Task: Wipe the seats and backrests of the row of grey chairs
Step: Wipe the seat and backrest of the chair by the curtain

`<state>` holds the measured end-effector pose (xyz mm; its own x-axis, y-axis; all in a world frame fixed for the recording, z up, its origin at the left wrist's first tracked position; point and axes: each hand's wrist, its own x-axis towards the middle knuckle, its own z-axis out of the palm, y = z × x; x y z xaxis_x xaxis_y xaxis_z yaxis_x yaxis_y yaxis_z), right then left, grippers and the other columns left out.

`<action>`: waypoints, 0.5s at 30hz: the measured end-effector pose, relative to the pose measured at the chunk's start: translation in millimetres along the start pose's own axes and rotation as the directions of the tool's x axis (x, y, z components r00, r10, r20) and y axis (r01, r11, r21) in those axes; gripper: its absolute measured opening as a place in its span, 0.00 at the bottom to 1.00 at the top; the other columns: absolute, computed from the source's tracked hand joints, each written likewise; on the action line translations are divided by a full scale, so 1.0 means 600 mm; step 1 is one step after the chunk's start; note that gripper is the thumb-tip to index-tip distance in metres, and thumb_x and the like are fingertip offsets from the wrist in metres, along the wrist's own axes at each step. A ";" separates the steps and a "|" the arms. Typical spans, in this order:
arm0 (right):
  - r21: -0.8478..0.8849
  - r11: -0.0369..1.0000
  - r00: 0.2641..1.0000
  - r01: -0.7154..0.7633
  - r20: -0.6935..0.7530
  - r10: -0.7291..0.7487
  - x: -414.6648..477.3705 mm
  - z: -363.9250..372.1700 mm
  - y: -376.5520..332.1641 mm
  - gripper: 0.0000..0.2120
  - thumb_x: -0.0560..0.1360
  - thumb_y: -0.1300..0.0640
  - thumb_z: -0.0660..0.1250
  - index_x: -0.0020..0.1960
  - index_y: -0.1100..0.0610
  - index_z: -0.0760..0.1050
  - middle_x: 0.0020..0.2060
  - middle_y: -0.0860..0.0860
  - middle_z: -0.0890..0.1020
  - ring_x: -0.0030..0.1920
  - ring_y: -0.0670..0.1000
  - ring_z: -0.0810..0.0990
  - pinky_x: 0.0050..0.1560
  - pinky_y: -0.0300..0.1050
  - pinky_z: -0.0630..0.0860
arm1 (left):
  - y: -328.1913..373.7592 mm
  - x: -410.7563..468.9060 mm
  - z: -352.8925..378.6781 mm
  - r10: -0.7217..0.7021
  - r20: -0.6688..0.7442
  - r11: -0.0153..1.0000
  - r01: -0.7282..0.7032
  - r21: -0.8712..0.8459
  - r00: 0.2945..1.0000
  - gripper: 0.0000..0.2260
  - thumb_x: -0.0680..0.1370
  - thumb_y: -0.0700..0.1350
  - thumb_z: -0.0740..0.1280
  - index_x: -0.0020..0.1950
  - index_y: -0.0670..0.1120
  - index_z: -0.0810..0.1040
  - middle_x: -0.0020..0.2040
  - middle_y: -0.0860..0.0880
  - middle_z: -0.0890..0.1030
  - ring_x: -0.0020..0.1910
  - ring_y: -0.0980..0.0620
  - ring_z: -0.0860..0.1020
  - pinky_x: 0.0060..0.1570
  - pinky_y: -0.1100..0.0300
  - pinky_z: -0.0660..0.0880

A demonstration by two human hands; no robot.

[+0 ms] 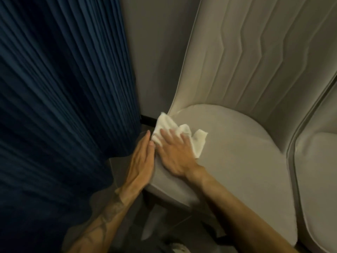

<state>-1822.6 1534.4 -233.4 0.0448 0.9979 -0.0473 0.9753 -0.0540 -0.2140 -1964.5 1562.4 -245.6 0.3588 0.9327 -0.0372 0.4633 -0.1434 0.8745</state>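
A grey padded chair fills the middle, with a rounded seat [237, 152] and a backrest [255, 61] stitched in zigzag ribs. A white cloth [164, 123] lies crumpled on the seat's left rear part, near where seat meets backrest. My right hand [175, 154] presses flat on the cloth, fingers spread and pointing away from me. My left hand [140, 161] rests flat against the seat's left side edge, fingers straight, touching the cloth's corner and holding nothing.
A dark blue pleated curtain [63, 97] hangs close on the left, reaching the floor beside the chair. A plain grey wall [155, 52] stands behind. A second grey chair [319, 170] abuts on the right. Dark floor [155, 230] shows below the seat.
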 end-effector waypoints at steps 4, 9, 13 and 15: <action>-0.018 0.983 0.984 0.180 0.003 -0.180 -0.020 0.021 -0.071 0.25 0.87 0.44 0.49 0.82 0.46 0.57 0.83 0.46 0.58 0.83 0.55 0.55 0.81 0.61 0.49 | -0.025 -0.040 -0.013 -0.061 -0.061 0.991 0.053 -0.124 0.996 0.30 0.83 0.61 0.48 0.84 0.52 0.59 0.82 0.55 0.63 0.78 0.62 0.62 0.65 0.83 0.54; 0.229 0.933 0.942 0.278 0.126 -0.311 -0.088 0.017 -0.099 0.22 0.86 0.46 0.53 0.76 0.54 0.70 0.76 0.54 0.71 0.78 0.55 0.65 0.82 0.59 0.55 | -0.032 -0.119 -0.038 -0.096 -0.075 0.992 0.102 0.079 0.993 0.19 0.89 0.44 0.53 0.77 0.40 0.71 0.75 0.42 0.74 0.75 0.45 0.71 0.64 0.81 0.56; 0.548 0.818 0.926 0.174 0.191 -0.325 -0.147 -0.077 -0.111 0.23 0.86 0.46 0.55 0.67 0.61 0.77 0.64 0.62 0.80 0.64 0.60 0.77 0.75 0.62 0.67 | 0.031 -0.176 -0.084 -0.195 -0.005 0.979 0.195 0.059 0.981 0.14 0.88 0.46 0.56 0.70 0.48 0.75 0.66 0.48 0.77 0.68 0.49 0.74 0.58 0.77 0.64; 0.564 0.816 0.933 0.127 0.212 -0.291 -0.171 -0.138 -0.116 0.20 0.87 0.48 0.55 0.67 0.59 0.77 0.65 0.58 0.80 0.64 0.53 0.76 0.73 0.51 0.69 | 0.092 -0.195 -0.109 -0.281 0.053 0.960 0.281 -0.007 0.958 0.11 0.87 0.51 0.56 0.67 0.54 0.73 0.63 0.52 0.75 0.64 0.52 0.75 0.53 0.74 0.68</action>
<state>-1877.1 1438.9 -132.8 -0.2876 0.9390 -0.1886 0.6800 0.0616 -0.7306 -2034.1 1466.8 -161.3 0.2572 0.9164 -0.3068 0.5400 0.1271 0.8320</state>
